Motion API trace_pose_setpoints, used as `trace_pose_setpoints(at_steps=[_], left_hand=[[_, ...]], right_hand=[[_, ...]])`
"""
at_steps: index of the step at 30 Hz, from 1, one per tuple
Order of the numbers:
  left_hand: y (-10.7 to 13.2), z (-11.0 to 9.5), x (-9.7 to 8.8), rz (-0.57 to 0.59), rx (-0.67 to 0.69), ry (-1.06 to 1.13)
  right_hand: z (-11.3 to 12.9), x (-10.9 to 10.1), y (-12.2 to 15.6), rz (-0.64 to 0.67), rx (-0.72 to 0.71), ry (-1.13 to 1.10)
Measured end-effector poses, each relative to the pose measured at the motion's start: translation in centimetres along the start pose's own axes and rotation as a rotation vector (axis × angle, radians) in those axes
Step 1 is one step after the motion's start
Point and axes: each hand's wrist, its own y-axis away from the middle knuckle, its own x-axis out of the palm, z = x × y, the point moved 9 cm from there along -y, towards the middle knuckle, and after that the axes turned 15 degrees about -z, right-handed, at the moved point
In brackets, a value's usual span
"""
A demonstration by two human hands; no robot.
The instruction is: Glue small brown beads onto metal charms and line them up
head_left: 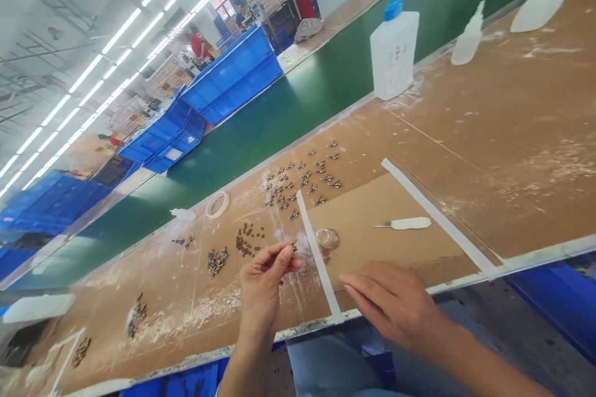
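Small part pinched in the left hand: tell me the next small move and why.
Probably carry the small part the short way right to the clear dish beside the white strip. The left hand pinches it between thumb and forefinger just short of that dish, while the right hand rests flat and empty at the bench edge.

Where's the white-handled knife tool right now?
The white-handled knife tool lies flat on the cardboard sheet, beyond the right hand, between the two white strips.
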Motion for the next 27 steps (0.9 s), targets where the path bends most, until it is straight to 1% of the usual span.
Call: trace_pose_setpoints(at_steps=[4, 8, 12, 17, 23, 27], left_hand=[[0.3, -1.4, 1.1, 0.012, 0.166, -0.141], [0.7, -2.7, 2.4, 0.035, 0.301, -0.223], [0.9, -3.0, 3.6, 0.071, 0.386, -0.322], [1.2, -3.6, 4.5, 0.095, 0.545, -0.469], [2.0, -4.7, 5.5, 0.116, 0.650, -0.564], [2.2, -5.0, 5.9, 0.130, 0.678, -0.616]], right_hand=[[-0.3, 0.1, 0.0, 0.017, 0.024, -0.020], [-0.3, -0.1, 0.0, 0.000, 0.011, -0.009], [-0.3, -0.2, 0.0, -0.011, 0.008, -0.013], [-0.4, -0.3, 0.0, -0.025, 0.010, -0.020], [-0.6, -0.4, -0.1, -0.032, 0.028, -0.044], [-0.6, -0.5, 0.0, -0.036, 0.037, -0.030]])
